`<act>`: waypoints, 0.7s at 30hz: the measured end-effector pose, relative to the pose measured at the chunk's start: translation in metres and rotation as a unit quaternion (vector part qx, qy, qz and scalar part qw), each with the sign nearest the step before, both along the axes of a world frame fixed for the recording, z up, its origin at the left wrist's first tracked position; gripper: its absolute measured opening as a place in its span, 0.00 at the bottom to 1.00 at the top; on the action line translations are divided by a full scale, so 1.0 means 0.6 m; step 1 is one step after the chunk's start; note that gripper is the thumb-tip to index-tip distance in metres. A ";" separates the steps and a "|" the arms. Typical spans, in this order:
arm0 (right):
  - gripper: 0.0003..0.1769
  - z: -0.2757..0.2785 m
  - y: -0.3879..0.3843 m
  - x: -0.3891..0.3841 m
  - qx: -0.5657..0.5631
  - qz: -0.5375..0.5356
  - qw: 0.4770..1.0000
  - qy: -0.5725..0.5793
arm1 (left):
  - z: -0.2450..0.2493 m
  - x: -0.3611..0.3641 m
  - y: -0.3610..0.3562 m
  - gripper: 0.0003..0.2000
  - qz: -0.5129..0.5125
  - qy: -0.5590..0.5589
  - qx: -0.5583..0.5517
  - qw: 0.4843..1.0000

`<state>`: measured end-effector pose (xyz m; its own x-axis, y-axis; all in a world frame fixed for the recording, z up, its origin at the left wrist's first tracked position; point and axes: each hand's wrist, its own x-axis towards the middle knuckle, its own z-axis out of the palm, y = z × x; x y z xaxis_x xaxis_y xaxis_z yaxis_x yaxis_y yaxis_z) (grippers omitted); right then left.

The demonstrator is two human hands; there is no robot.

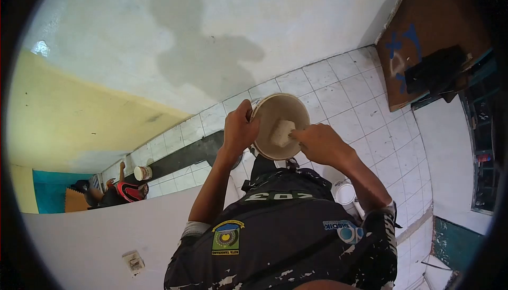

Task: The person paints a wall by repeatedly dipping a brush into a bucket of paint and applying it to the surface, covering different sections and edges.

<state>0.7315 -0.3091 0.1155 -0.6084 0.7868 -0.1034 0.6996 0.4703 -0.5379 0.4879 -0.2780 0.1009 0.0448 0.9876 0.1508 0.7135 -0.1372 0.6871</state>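
Observation:
A round, light-coloured bucket (269, 111) is held up in front of my body, its open top facing me. My left hand (241, 127) grips the rim on the left side, with the fingers curled over it. My right hand (317, 143) is closed at the right rim, with its fingertips reaching inside. Beside those fingertips lies a pale lump or patch of material (282, 133) in the bucket. Whether the right fingers pinch it or something else cannot be made out.
A person (129, 190) in red and black is low at the left, near a small white bucket (143, 173). White containers (344, 192) stand below my right forearm. A brown panel (431, 20) and a dark object (436, 73) are at the upper right.

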 end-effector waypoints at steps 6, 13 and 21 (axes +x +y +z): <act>0.20 -0.070 0.033 -0.074 0.063 0.081 0.990 -0.096 | 0.015 -0.001 -0.003 0.11 0.000 0.004 -0.010 1.000; 0.28 -0.085 0.065 -0.106 0.084 0.022 0.996 -0.030 | 0.023 0.001 -0.007 0.08 -0.008 0.004 0.010 1.000; 0.15 -0.119 0.073 -0.108 0.070 -0.046 0.996 -0.014 | 0.019 -0.002 -0.012 0.09 -0.011 -0.009 0.019 1.000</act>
<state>0.6669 -0.2653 0.0439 -0.5318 0.8469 -0.0051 0.7571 0.4727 -0.4510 0.4866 -0.2850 0.1125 0.0632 0.9800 0.1889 0.6975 -0.1787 0.6939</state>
